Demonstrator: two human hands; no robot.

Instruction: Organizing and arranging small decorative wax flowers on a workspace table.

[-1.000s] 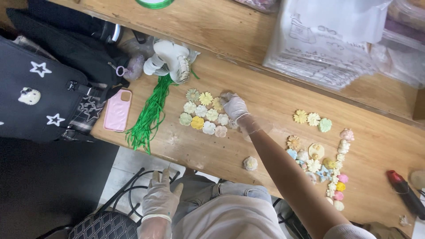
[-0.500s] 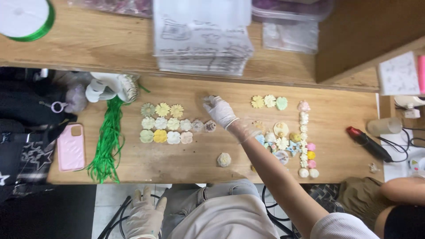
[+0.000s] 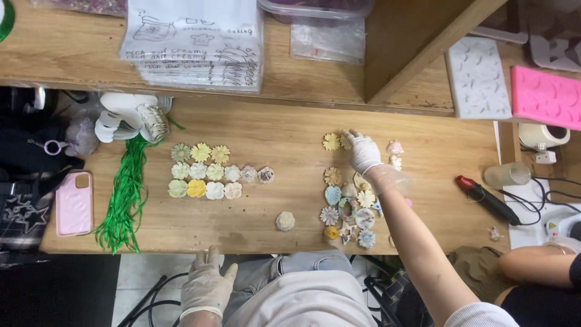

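Note:
My right hand [image 3: 365, 152], in a thin white glove, reaches across the wooden table [image 3: 290, 130] to the top of a right-hand cluster of small flower-shaped pieces [image 3: 348, 209]. Its fingertips lie on a pale piece next to a yellow flower [image 3: 331, 142]; I cannot make out a grip. My left hand [image 3: 206, 286], also gloved, hangs with fingers spread just below the table's front edge. Left of centre, flower pieces lie in neat rows [image 3: 209, 172]. A single round flower [image 3: 285, 220] sits alone near the front edge.
Green ribbon strands [image 3: 124, 200] and a pink phone [image 3: 74, 203] lie at the left. A red-tipped black glue gun [image 3: 487, 197] and a clear cup [image 3: 505, 175] are at the right. White bags [image 3: 193, 42] and a pink mould [image 3: 544, 97] sit further back. Another person's arm [image 3: 532, 266] is at the lower right.
My right hand left the end of the left flower rows and moved right to the top of the other cluster. The view shifted right; my left hand stayed low.

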